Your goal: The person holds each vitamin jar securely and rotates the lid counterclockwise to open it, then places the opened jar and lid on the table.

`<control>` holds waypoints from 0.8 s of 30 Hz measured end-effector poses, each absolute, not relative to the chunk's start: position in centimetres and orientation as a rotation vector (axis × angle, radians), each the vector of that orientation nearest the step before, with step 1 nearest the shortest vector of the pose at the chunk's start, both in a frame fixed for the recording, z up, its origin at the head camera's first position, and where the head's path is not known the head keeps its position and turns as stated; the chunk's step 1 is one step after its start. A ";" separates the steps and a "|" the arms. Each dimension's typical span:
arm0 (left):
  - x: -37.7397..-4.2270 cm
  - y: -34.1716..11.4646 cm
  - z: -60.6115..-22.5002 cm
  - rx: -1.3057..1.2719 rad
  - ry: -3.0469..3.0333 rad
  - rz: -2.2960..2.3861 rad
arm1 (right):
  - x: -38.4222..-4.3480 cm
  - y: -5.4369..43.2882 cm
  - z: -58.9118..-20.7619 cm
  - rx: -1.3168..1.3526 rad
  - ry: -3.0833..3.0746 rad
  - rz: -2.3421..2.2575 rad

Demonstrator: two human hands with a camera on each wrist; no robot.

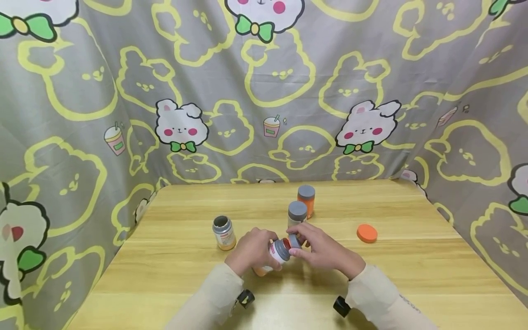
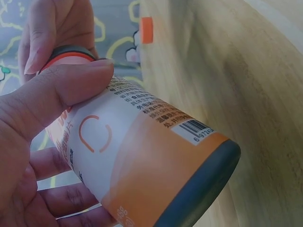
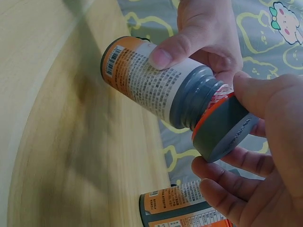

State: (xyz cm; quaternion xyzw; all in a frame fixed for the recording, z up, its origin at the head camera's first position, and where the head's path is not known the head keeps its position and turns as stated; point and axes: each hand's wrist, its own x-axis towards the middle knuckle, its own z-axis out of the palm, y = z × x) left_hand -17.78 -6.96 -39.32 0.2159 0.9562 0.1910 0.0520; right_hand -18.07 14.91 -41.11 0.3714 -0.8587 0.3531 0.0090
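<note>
1. Key relation: grey cap (image 3: 221, 131) sat aslant at the mouth of the bottle (image 2: 142, 142), on the side toward the tabletop's (image 1: 144, 275) right edge. A red-and-white strip (image 3: 219, 98) showed between cap and neck; whether cap and neck touched, can't tell.
2. Bottle was mid-tabletop left to right, well forward of the back edge. Long axis tilted: base low toward the front-left corner, mouth up toward the right edge.
3. Left hand (image 1: 255, 250) gripped the bottle body, thumb across the label. Right hand (image 1: 323, 247) pinched the cap, thumb on one side of the rim, fingers on the other; it was the nearer one to the mouth.
4. Forearms angled inward from the front; hands met nearly head-on.
5. Judgement: the move hinged on lining up the cap's axis with the neck's.
6. Others: uncapped bottle (image 1: 224, 234) upright toward the left edge; front capped bottle (image 1: 297, 211) and rear capped bottle (image 1: 306, 199) behind the hands, toward the back edge; orange disc (image 1: 367, 233) toward the right edge.
</note>
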 end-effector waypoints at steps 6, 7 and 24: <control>-17.6 -6.9 -39.4 0.641 2.888 0.623 | -18.1 15.1 -41.6 1.175 -2.652 1.100; -17.5 -6.9 -39.4 0.640 2.891 0.624 | -18.1 15.1 -41.6 1.171 -2.646 1.102; -18.3 -7.6 -40.1 0.566 2.930 0.742 | -18.4 16.9 -42.1 1.029 -2.667 1.095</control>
